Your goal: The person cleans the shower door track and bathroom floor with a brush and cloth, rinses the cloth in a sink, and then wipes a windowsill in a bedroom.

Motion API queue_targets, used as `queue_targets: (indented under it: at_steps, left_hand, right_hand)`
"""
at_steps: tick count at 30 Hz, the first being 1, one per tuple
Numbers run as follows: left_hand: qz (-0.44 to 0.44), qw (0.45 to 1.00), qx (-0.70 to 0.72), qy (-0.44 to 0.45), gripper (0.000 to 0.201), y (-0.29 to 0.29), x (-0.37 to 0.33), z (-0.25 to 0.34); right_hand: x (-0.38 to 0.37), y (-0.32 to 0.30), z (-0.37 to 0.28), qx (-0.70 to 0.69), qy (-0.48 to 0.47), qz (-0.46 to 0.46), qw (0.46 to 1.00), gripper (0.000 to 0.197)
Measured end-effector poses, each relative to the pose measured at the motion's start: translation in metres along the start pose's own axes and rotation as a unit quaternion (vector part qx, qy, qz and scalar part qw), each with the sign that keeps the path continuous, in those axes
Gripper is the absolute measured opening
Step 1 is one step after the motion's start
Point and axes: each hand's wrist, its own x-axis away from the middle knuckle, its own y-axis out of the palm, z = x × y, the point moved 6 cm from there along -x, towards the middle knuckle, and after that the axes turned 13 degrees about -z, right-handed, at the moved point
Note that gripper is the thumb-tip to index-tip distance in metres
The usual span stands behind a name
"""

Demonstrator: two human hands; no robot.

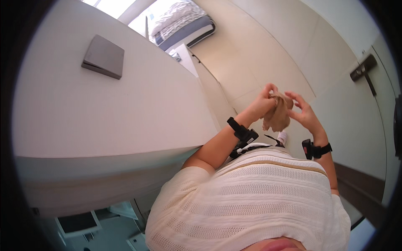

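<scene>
A crumpled tan-brown cloth (pixel 279 117) hangs in front of my body, soft and bunched, with a ruffled lower edge. My left hand (pixel 264 103) pinches it near the top, fingers closed on the fabric. Close by on its right side is my right hand (pixel 307 117), its fingers apart and curved toward the cloth. The fingertips come very near the fabric; whether they touch it I cannot tell. Each wrist wears a black strap with a small device.
At my left stands a white wall (pixel 138 113) with a grey switch plate (pixel 104 57). Ahead are a low white cabinet (pixel 207 77) and a bed (pixel 184 31). A door with a dark handle (pixel 363 68) is at the right. Pale tiles cover the floor (pixel 247 54).
</scene>
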Motion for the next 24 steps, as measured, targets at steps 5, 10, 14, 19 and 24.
queue_targets:
  at_steps: [5,10,14,19,24]
  left_hand:
    - [0.023,0.982,-0.186,0.034,0.017,0.009,0.002,0.028]
    - [0.059,0.983,-0.171,0.021,0.014,-0.006,-0.025,0.014]
    - [0.056,0.996,-0.072,-0.024,0.023,-0.002,-0.021,0.017]
    - [-0.008,1.000,-0.020,-0.018,0.021,0.006,-0.029,0.027]
    - [-0.019,1.000,-0.022,0.006,0.023,0.018,-0.045,0.040]
  right_hand:
    - [-0.006,0.004,-0.016,-0.035,0.119,-0.077,0.989,0.044]
    - [-0.013,-0.027,-0.001,0.010,0.120,-0.151,0.981,0.041]
    - [-0.012,-0.047,-0.008,-0.042,0.164,-0.195,0.966,0.033]
    - [-0.016,-0.073,-0.021,-0.063,0.187,-0.235,0.952,0.027]
    - [-0.014,-0.089,-0.023,-0.021,0.160,-0.248,0.955,0.026]
